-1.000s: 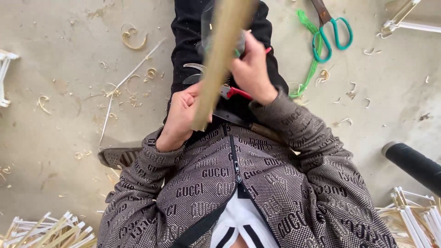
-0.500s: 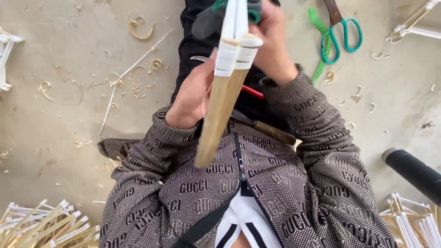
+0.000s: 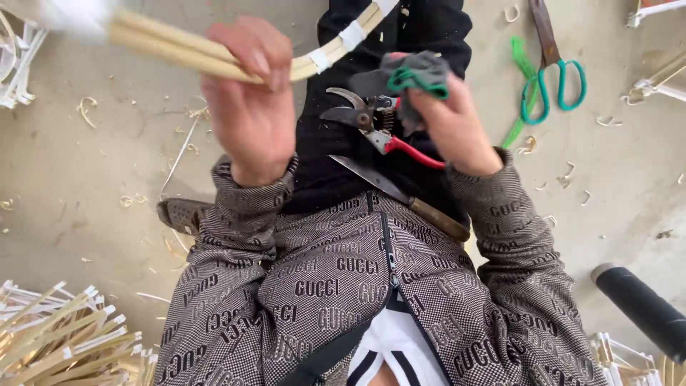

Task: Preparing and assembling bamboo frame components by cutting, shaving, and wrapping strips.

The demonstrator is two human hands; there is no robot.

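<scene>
Near edge: patterned brown jacket (image 3: pixel 357 286) fills the bottom; a long knife (image 3: pixel 400 196) with a wooden handle lies across the lap, just above the zip. Pruning shears (image 3: pixel 371 121) with red grips rest on the black trousers (image 3: pixel 400 43), blades pointing left. Left hand (image 3: pixel 250 107) is raised and clenched around a curved bundle of pale bamboo strips (image 3: pixel 193 53) bound with white tape; bundle runs from top left across to above the lap; its left end is motion-blurred. Right hand (image 3: pixel 446 118) is pinching a grey rag (image 3: pixel 411 71) with a green edge, just beside the shears. Floor: stacked strip bundles (image 3: pixel 64 336) bottom left; shavings scattered; green-handled scissors (image 3: pixel 554 68) top right, well apart; black tube (image 3: pixel 639 304) lower right.
</scene>
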